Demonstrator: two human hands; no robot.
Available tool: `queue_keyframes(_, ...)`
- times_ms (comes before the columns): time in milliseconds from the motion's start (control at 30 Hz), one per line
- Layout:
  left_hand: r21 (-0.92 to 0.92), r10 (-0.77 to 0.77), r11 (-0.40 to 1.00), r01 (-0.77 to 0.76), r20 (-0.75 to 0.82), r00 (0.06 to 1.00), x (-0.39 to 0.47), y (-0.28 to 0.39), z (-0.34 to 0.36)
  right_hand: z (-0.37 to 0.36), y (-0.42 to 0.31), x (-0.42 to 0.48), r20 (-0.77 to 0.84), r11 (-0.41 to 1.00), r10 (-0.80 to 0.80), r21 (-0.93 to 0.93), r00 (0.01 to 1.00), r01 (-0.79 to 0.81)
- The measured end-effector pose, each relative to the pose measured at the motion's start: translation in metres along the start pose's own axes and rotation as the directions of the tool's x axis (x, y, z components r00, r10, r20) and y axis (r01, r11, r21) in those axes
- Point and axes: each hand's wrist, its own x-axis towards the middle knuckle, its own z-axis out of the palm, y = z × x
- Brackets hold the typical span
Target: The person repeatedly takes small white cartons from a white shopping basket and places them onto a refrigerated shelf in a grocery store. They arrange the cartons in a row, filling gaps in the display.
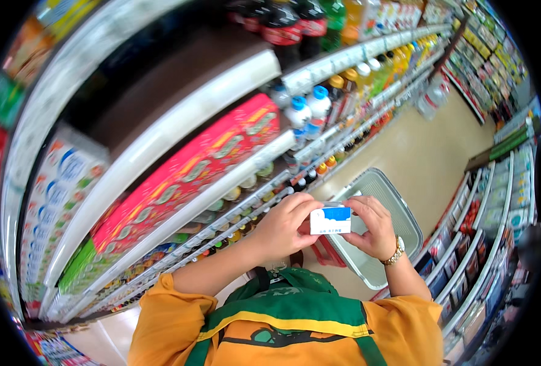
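Note:
A small blue-and-white carton (330,226) bearing printed writing is held up in front of my chest. My left hand (285,225) grips its left end between thumb and fingers. On the opposite end, my right hand (372,227) pinches it in the same way, with a gold-banded watch on the wrist. Something clear shows along the carton's top edge, too small to make out. Below and beyond the hands, a pale grey plastic bin (391,270) stands on the floor, partly hidden by my right hand and forearm.
Shelving on my left carries red gift boxes (197,169), milk cartons (64,183), blue-capped bottles (318,110) and dark soda bottles (283,29). A lower rack (467,242) of packaged goods lines the right. Red plastic (329,252) shows beside the bin; wrapped bottles (433,97) stand farther along the aisle.

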Motion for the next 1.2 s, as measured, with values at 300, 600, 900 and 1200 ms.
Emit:
queue_keyframes(300,0.642,0.355,0.763,-0.07,-0.327,0.876,-0.048,0.093,-0.196,0.001,-0.14,0.15,-0.238,0.826,-0.558,-0.065,0.795,0.56)
queue_keyframes(600,0.876,0.367,0.407,0.258,-0.416,0.832,-0.05,0.093,-0.259,0.041,-0.17,0.256,-0.321,0.723,-0.624,0.109,0.713,0.682)
queue_keyframes(900,0.876,0.243,0.197,0.441,-0.479,0.843,-0.047,0.065,-0.259,0.079,-0.157,0.29,-0.255,0.728,-0.584,0.257,0.771,0.636)
queue_keyframes(1200,0.834,0.302,0.17,0.525,-0.551,0.778,-0.037,0.046,-0.256,0.082,-0.157,0.317,-0.094,0.719,-0.479,0.528,0.873,0.451)
